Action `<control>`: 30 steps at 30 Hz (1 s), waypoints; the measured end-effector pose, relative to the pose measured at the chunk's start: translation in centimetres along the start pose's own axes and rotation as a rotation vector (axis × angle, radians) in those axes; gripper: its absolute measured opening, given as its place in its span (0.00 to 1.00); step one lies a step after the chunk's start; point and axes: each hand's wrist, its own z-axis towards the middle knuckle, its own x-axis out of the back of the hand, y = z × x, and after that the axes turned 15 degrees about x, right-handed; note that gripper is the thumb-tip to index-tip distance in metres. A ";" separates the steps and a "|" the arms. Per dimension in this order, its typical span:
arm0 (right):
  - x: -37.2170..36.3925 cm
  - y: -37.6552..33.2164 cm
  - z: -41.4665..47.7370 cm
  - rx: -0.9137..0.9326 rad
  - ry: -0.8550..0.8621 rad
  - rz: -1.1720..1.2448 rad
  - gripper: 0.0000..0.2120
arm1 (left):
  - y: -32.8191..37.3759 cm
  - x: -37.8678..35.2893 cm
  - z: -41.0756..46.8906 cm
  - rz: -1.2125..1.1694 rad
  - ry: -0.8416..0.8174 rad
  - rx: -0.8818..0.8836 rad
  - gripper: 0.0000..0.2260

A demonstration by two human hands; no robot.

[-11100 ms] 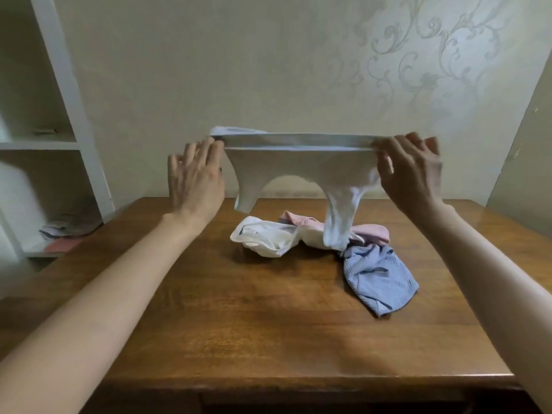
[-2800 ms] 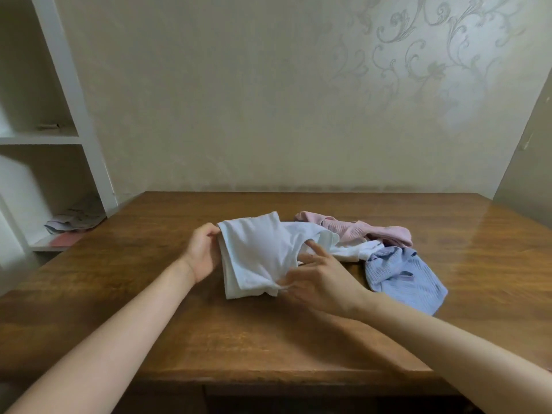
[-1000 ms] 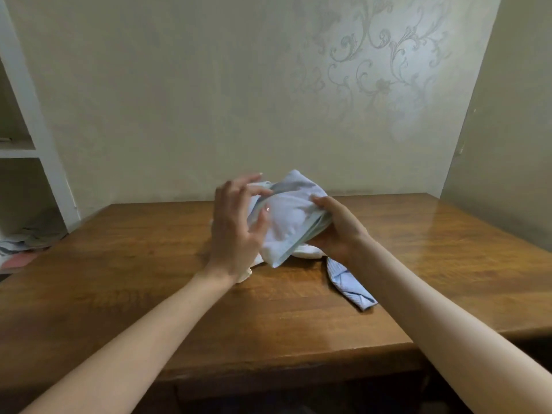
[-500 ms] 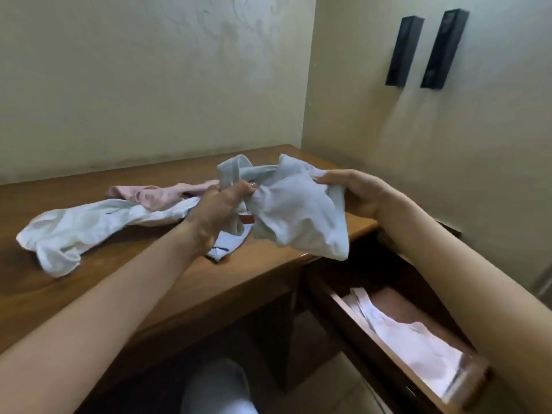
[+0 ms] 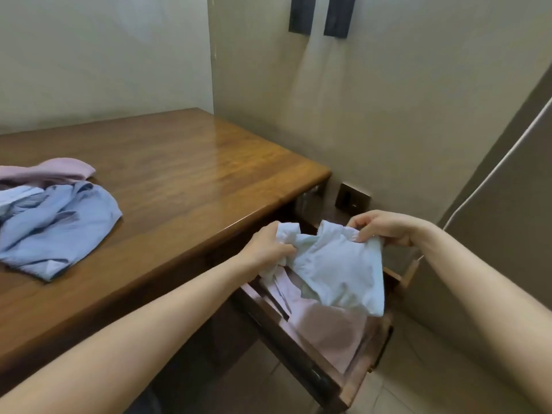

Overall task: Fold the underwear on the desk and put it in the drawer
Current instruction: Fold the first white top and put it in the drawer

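Note:
Both hands hold the folded white underwear (image 5: 340, 270) just above the open wooden drawer (image 5: 301, 351) at the desk's right end. My left hand (image 5: 268, 245) grips its left edge and my right hand (image 5: 382, 227) pinches its upper right corner. The garment hangs loosely between them, partly over a pale pink garment (image 5: 325, 324) lying inside the drawer. On the wooden desk (image 5: 185, 180) at the left lie a blue striped piece (image 5: 56, 228) and a pink piece (image 5: 50, 170), bunched together.
The wall stands close behind the drawer, with a dark socket plate (image 5: 352, 198) low on it and two dark fixtures (image 5: 319, 14) high up. The drawer's front panel (image 5: 352, 389) juts out over a tiled floor.
The view has swung right and down toward the drawer. Both hands have carried the white underwear off the desk edge and lowered it over the open drawer.

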 end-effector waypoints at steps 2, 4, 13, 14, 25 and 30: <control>-0.1 1.5 0.2 -0.033 0.081 -0.042 0.09 | 0.0 -1.2 1.4 -0.027 -0.028 0.043 0.17; -0.5 2.7 0.5 -0.061 0.148 -0.136 0.10 | -0.2 -2.7 2.9 -0.079 -0.090 0.094 0.12; -3.6 5.0 1.2 -0.154 0.153 -0.616 0.12 | -1.8 -7.7 7.6 -0.432 -0.157 0.492 0.21; -3.7 5.1 1.3 -0.178 0.112 -0.618 0.13 | -2.3 -7.6 7.8 -0.456 -0.160 0.536 0.24; -5.5 4.5 1.2 -0.044 0.106 -1.056 0.12 | -4.6 -9.9 8.4 0.342 -0.167 0.196 0.48; -7.7 4.4 0.8 -0.279 -0.367 -0.625 0.38 | -5.9 -10.2 8.1 0.585 -0.375 0.186 0.54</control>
